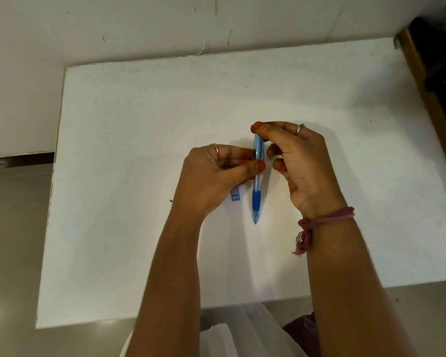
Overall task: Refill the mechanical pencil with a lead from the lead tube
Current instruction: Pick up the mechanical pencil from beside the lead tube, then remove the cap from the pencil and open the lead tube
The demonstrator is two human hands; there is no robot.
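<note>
A translucent blue mechanical pencil (257, 186) with a dark blue grip hangs above the white table, tip pointing toward me. My left hand (211, 176) pinches its barrel near the middle between thumb and fingers. My right hand (296, 155) holds the pencil's far end, forefinger and thumb closed over the top. A small blue lead tube (235, 195) lies on the table just below my left palm, partly hidden by it. No loose lead is visible.
The white table (113, 202) meets a white wall at the back. A wooden-edged dark object (433, 73) stands at the far right. My light clothing shows at the table's near edge. The grey floor lies to the left.
</note>
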